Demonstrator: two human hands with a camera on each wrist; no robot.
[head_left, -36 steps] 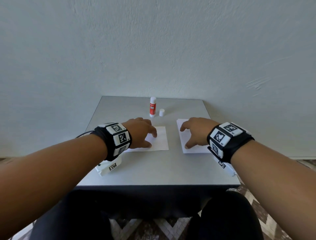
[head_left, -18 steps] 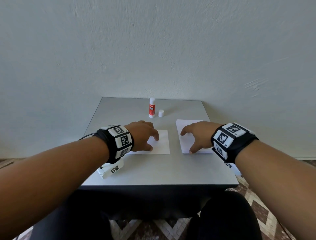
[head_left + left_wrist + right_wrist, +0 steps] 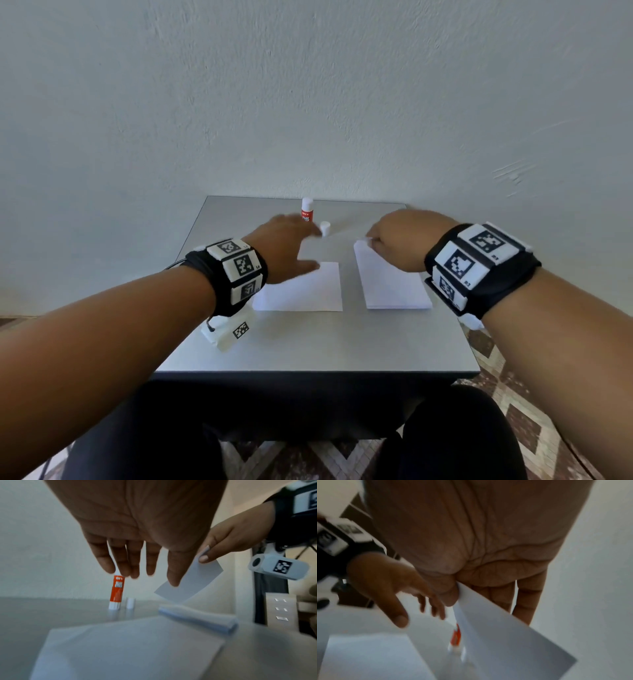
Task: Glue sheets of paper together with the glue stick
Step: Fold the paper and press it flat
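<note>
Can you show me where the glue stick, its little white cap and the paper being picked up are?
glue stick (image 3: 116,592): left wrist view, orange label.
cap (image 3: 324,228): head view, its side.
lifted paper (image 3: 505,635): right wrist view, middle of sheet.

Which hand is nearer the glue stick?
Left. The left hand reaches toward the glue stick, open fingers just short of it. The right hand is farther off to the right, pinching a sheet lifted off the stack.

The glue stick carries white lettering on its red label, blurred beyond reading; the wristband markers bear black-and-white coded squares with tiny illegible characters beside them
</note>
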